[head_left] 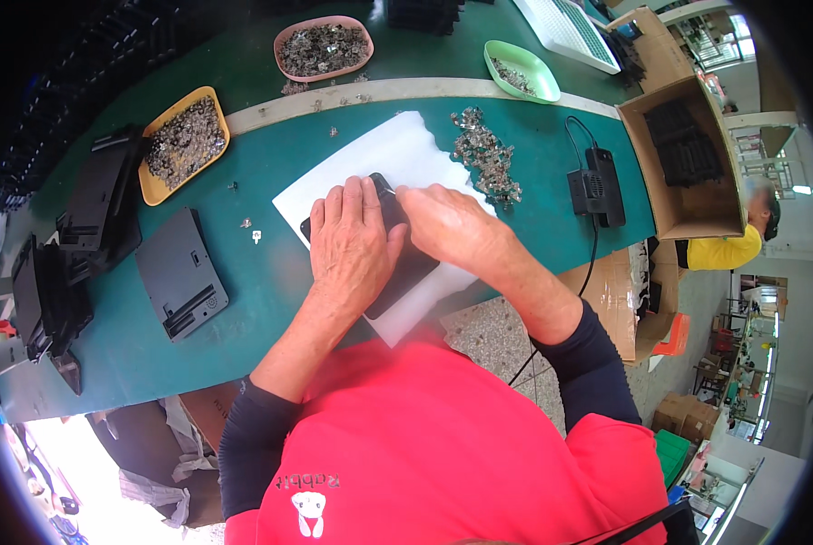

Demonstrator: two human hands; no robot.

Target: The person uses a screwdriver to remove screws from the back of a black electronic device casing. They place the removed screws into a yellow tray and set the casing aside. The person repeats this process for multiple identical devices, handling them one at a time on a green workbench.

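A black plastic panel (413, 272) lies on a torn white foam sheet (334, 186) on the green table. My left hand (352, 238) rests flat on the panel, its fingers stretched toward the far edge. Close beside it, at the panel's far right corner, my right hand (447, 222) is closed in a pinch. A thin pale tip shows at its fingers, too small to name. Several small metal clips (485, 154) are heaped just beyond the right hand. A couple of loose metal pieces (256, 236) sit left of the foam.
A yellow tray (223, 145), a pink tray (367, 56) and a green tray (551, 94) hold small metal parts. Another black panel (184, 272) and stacked panels (107, 195) are at left. A black power adapter (597, 186) and cardboard box (719, 213) stand at right.
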